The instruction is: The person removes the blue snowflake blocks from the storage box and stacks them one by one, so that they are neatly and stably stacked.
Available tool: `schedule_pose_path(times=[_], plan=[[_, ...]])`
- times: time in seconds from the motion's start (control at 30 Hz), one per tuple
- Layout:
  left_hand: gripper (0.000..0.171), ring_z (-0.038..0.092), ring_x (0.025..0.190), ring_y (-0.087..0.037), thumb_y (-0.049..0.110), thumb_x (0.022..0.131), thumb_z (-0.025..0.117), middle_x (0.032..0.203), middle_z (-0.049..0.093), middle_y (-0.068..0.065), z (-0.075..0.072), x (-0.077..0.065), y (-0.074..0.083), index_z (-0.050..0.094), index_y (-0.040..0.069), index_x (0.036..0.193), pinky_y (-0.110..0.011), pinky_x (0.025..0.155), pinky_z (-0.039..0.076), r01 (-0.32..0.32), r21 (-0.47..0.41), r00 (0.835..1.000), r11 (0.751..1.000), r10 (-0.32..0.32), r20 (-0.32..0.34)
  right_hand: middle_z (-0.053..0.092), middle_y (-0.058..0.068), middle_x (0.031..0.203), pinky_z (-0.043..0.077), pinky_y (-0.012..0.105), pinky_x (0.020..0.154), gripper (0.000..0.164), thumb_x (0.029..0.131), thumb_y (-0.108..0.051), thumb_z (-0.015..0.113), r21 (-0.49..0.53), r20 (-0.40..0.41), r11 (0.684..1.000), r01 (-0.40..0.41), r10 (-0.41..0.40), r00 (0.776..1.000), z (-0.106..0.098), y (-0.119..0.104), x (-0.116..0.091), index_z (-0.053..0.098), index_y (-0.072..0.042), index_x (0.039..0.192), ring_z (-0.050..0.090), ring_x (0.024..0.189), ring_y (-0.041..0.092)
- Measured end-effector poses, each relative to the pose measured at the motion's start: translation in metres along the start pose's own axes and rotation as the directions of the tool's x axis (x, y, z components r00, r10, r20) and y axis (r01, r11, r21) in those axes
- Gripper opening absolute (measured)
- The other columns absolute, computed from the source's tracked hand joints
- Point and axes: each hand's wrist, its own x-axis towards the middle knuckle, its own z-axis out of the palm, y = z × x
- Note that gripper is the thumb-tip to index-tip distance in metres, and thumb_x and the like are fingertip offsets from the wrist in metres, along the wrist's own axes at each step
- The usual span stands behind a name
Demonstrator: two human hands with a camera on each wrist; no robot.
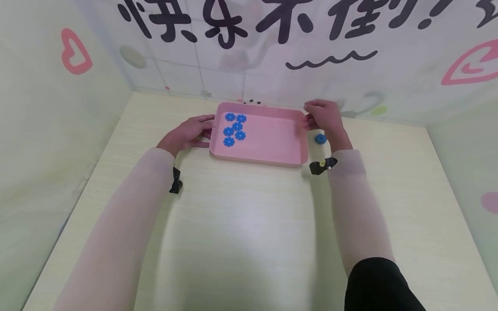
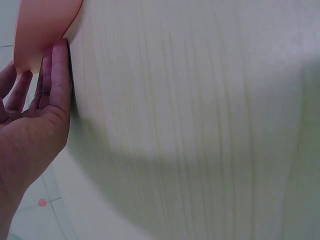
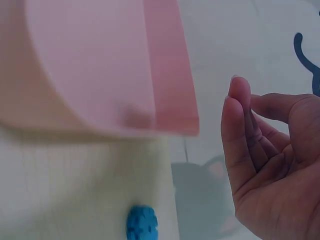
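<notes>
A shallow pink tray (image 1: pixel 272 138) lies toward the back of the table with several blue flower-shaped discs (image 1: pixel 237 126) grouped at its left end. At its left edge my left hand (image 1: pixel 186 131) holds the tray. In the left wrist view, the left hand (image 2: pixel 37 110) has long fingers against the tray's underside, thumb toward the rim. My right hand (image 1: pixel 326 116) is beside the tray's far right corner. Its fingers are loosely bent, thumb near the fingertips, nothing between them in the right wrist view (image 3: pixel 272 165). Just below it sits a thicker blue notched piece (image 1: pixel 320 138).
A light wooden table (image 1: pixel 233 224) spreads toward me. Printed fabric walls (image 1: pixel 253 73) enclose it at the back and both sides, the back one close behind the tray. Each wrist carries a small black camera mount (image 1: pixel 176 181).
</notes>
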Motion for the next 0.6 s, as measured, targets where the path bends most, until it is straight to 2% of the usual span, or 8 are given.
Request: schedule_pose_path(times=[0.3, 0.6], plan=[[0.05, 0.054, 0.107, -0.025, 0.034, 0.104, 0.044, 0.121, 0.053, -0.012, -0.001, -0.002, 0.001, 0.033, 0.031, 0.152, -0.037, 0.086, 0.057, 0.003, 0.0, 1.0, 1.0, -0.003, 0.002, 0.065, 0.001, 0.066, 0.057, 0.024, 0.054, 0.036, 0.098, -0.02, 0.058, -0.007, 0.045, 0.998, 0.056, -0.055, 0.997, 0.035, 0.002, 0.006, 0.06, -0.003, 0.13, 0.064, 0.055, 0.011], [0.049, 0.054, 0.106, -0.025, 0.034, 0.104, 0.044, 0.121, 0.053, -0.012, -0.001, -0.005, 0.001, 0.034, 0.029, 0.152, -0.038, 0.086, 0.057, -0.01, 0.001, 1.0, 1.0, 0.01, 0.01, 0.068, 0.008, 0.081, 0.059, 0.028, 0.064, 0.035, 0.099, -0.028, 0.056, -0.085, 0.106, 0.995, 0.051, -0.042, 0.993, 0.064, 0.003, 0.005, 0.062, -0.01, 0.129, 0.067, 0.066, 0.017]])
